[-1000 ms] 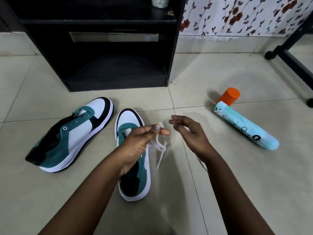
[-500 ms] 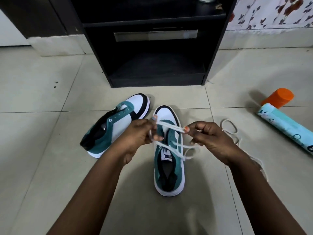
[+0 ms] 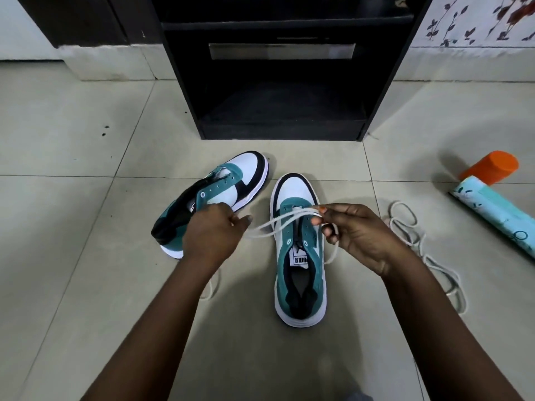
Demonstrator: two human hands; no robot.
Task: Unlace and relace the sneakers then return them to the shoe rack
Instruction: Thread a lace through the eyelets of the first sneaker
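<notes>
The white lace runs in two strands between my hands, stretched just above the toe end of the upright sneaker that stands on the tiled floor straight in front of me, toe pointing away. My right hand pinches the strands between thumb and forefinger right over the teal throat of that shoe, the other fingers curled under, and a bit of lace drops from beneath the palm toward the shoe's right side. My left hand is off to the left of the shoe, fingers curled round the other end of the strands; I see the lace go in under my knuckles, and a loop of it hangs below the wrist and lies on the floor. Both forearms reach forward from the bottom of the view, wrists roughly level, backs of the hands facing up. The second sneaker lies tipped on its side just behind my left hand, its eyelets bare, toe toward the black shoe rack, whose lower shelf opens straight ahead. A second loose lace lies in coils on the floor to the right of my right wrist. Farther right lies a pale blue spray can with an orange cap.
</notes>
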